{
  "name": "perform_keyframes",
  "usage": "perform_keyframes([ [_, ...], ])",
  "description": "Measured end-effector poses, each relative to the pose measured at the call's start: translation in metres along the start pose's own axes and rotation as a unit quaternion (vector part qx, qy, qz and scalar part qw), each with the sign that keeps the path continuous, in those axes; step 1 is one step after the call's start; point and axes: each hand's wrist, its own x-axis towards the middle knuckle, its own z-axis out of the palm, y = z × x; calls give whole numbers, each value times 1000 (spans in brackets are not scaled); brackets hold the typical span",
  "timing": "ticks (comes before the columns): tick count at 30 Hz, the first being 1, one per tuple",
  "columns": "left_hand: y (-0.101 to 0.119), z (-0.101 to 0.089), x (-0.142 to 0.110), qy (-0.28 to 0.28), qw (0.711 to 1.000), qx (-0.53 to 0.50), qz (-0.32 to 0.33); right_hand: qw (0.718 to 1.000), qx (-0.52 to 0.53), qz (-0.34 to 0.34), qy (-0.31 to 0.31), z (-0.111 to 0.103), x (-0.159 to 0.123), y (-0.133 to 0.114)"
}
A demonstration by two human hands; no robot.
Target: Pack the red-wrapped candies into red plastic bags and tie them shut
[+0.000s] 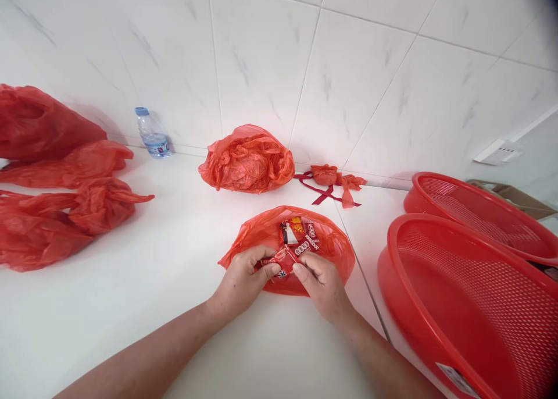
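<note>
My left hand (pixel 246 275) and my right hand (pixel 321 280) pinch a small red packet (pixel 285 260) between thumbs and fingers, one at each side. They hold it over an opened red plastic bag (pixel 337 236) on the white table. Several small printed packets (pixel 301 234) lie inside this bag, mostly red, one with yellow print and a white patch. My fingers cover part of the held packet, so its contents cannot be made out.
Behind stands a crumpled red bag (pixel 248 161); beside it lie a dark red ribbon (pixel 322 195) and red plastic scraps (pixel 325 174). More red bags (pixel 47 224) and a water bottle (pixel 153 136) are at left. Red plastic baskets (pixel 449 306) stand at right, near a wall socket (pixel 498 152).
</note>
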Motion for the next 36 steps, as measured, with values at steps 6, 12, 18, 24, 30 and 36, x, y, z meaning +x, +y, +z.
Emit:
perform_keyframes([
  [6, 0, 0, -2, -16, 999, -41, -26, 996, 58, 25, -64, -2, 1, -5],
  [12, -3, 0, -6, -62, 998, 14, 11, 991, 85, 56, -89, -3, -2, -10],
  [18, -9, 0, -6, 54, 945, 167, 277, 992, 81, 96, 8, -4, -1, -8],
  [24, -6, 1, -5, 53, 911, 242, 329, 991, 94, 98, -12, -4, -3, -6],
  [30, -4, -2, -5, 70, 977, 148, 138, 994, 103, 43, -18, -5, -2, -5],
  [36, -4, -1, -4, 39, 993, 96, 63, 992, 71, 70, -71, -4, -2, -10],
])
